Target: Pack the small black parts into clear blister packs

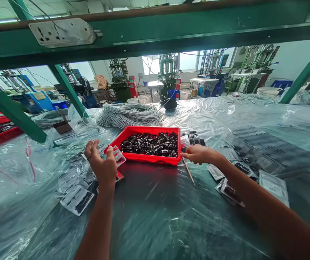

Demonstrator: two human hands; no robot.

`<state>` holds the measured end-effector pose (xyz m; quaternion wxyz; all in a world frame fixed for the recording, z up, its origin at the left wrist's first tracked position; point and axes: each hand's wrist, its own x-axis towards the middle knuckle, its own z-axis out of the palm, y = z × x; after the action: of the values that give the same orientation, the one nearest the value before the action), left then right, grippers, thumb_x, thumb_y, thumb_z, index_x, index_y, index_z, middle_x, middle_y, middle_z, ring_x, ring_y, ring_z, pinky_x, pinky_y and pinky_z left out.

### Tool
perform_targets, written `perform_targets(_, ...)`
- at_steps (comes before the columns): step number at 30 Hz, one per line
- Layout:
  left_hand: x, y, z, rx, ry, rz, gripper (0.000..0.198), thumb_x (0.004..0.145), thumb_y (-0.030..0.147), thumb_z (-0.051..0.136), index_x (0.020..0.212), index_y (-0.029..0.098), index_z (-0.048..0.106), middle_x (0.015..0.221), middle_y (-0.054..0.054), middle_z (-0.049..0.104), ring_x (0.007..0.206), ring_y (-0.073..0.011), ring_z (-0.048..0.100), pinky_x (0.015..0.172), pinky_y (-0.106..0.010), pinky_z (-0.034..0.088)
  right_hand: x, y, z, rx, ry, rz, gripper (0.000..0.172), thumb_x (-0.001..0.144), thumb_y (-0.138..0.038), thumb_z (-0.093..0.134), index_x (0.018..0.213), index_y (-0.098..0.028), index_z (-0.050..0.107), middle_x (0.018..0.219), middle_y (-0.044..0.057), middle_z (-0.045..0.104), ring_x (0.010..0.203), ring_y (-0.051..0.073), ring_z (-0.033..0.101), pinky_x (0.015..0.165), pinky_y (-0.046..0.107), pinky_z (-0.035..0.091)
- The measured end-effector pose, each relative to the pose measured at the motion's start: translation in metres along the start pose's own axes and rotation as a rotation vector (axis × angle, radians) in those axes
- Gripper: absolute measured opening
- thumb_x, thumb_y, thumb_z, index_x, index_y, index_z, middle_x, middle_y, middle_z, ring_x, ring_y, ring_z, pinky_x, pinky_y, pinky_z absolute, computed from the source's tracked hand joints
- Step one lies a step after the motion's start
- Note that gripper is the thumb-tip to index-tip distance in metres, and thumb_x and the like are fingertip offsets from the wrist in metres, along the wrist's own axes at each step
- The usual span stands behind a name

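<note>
At the dial's centre sits a smooth red plastic tray, a shallow rectangle filled with small glossy black parts. Its long axis runs roughly from 9 to 3 o'clock, one long wall facing 6. A round coil of thin grey cable lies toward 11. Flat transparent packets overlap loosely at 8, and similar packets spread at 4. From beside the tray's near right corner, a slim wooden stick points its tapered tip toward 5. Wrinkled, shiny sheeting covers the table, with a broad stretch for moving at 6. Between 8 and 9, the left hand is raised, thumb parted from half-curled fingers. At 3, the right hand reaches its forefinger to the tray's corner; whether it grips anything, I cannot tell.
</note>
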<state>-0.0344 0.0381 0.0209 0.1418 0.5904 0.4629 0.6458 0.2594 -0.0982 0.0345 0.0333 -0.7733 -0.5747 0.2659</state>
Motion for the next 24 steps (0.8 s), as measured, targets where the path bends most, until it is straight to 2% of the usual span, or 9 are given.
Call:
perform_targets(4,-0.006,0.007,0.004,-0.06,-0.05,-0.013,0.041,0.081,0.022,0.058,0.122,0.02,0.059,0.145,-0.014,0.045,0.139,-0.0266,0.043,0.116,-0.044,0.038,0.006,0.014,0.009,-0.094,-0.001,0.012,0.025,0.085,-0.036,0.066,0.082,-0.012,0.067,0.066,0.007,0.067,0.059,0.017,0.063,0.05,0.023,0.04)
perform_targets(8,-0.008,0.007,0.006,-0.077,-0.071,0.001,0.039,0.082,0.024,0.057,0.12,0.018,0.059,0.14,-0.014,0.05,0.133,-0.0269,0.048,0.113,-0.045,0.042,0.011,0.019,0.015,-0.078,0.023,0.032,0.007,0.079,-0.018,0.066,0.078,-0.011,0.067,0.066,0.007,0.068,0.064,0.017,0.066,0.05,0.021,0.041)
perform_targets(13,-0.013,0.008,0.007,-0.081,-0.121,0.009,0.038,0.084,0.026,0.055,0.12,0.018,0.059,0.135,-0.013,0.055,0.127,-0.0266,0.053,0.11,-0.045,0.044,0.012,0.011,0.018,-0.028,-0.013,0.031,0.022,0.083,-0.029,0.064,0.067,-0.013,0.064,0.055,0.003,0.062,0.052,0.015,0.063,0.049,0.021,0.044)
perform_targets(17,-0.017,0.013,0.008,-0.082,-0.17,0.006,0.034,0.084,0.026,0.054,0.118,0.019,0.06,0.132,-0.012,0.057,0.124,-0.0261,0.055,0.107,-0.043,0.045,0.004,0.015,0.017,-0.001,0.005,0.061,0.023,0.068,-0.01,0.069,0.052,-0.016,0.054,0.043,0.0,0.054,0.045,0.015,0.057,0.048,0.024,0.042)
perform_targets(19,-0.018,0.015,0.008,-0.084,-0.172,0.014,0.033,0.084,0.025,0.054,0.116,0.019,0.061,0.13,-0.012,0.058,0.125,-0.0264,0.054,0.105,-0.043,0.046,-0.005,0.028,0.007,0.032,-0.004,0.082,0.024,0.069,-0.005,0.062,0.051,-0.017,0.052,0.044,0.0,0.055,0.043,0.015,0.056,0.047,0.024,0.04)
perform_targets(22,-0.019,0.019,0.008,-0.099,-0.173,0.032,0.032,0.084,0.024,0.054,0.115,0.02,0.061,0.128,-0.011,0.059,0.123,-0.0258,0.056,0.101,-0.042,0.048,-0.01,0.049,-0.015,0.078,0.092,0.106,0.021,0.081,-0.008,0.049,0.063,-0.018,0.053,0.056,0.003,0.061,0.05,0.014,0.06,0.051,0.024,0.042)
perform_targets(24,-0.02,0.019,0.008,-0.101,-0.18,0.046,0.032,0.084,0.023,0.054,0.115,0.02,0.061,0.127,-0.011,0.059,0.121,-0.0256,0.056,0.1,-0.043,0.049,-0.003,0.053,-0.026,0.033,0.243,0.127,0.023,0.086,-0.013,0.043,0.068,-0.018,0.055,0.062,0.004,0.063,0.061,0.015,0.063,0.057,0.025,0.043)
